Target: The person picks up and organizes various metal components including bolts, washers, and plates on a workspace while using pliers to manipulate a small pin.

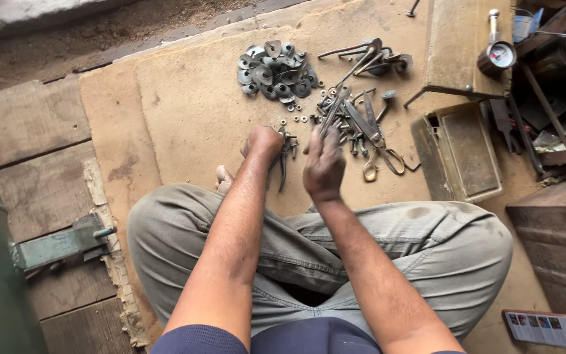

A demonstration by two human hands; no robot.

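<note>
While left hand (264, 142) sits fisted on pliers (284, 154) on brown mat (185, 111), right hand (323, 162) pinches thin metal tool (333, 110). Washer heap (276, 71) beyond. White leaflet (550, 329) at lower right. Bare mat at left, wood planks (31, 157) past its edge.

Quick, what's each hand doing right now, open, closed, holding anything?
Left hand: closed in a fist on the small metal tool.
Right hand: raised over the metal parts, blurred; its grip cannot be told.
</note>
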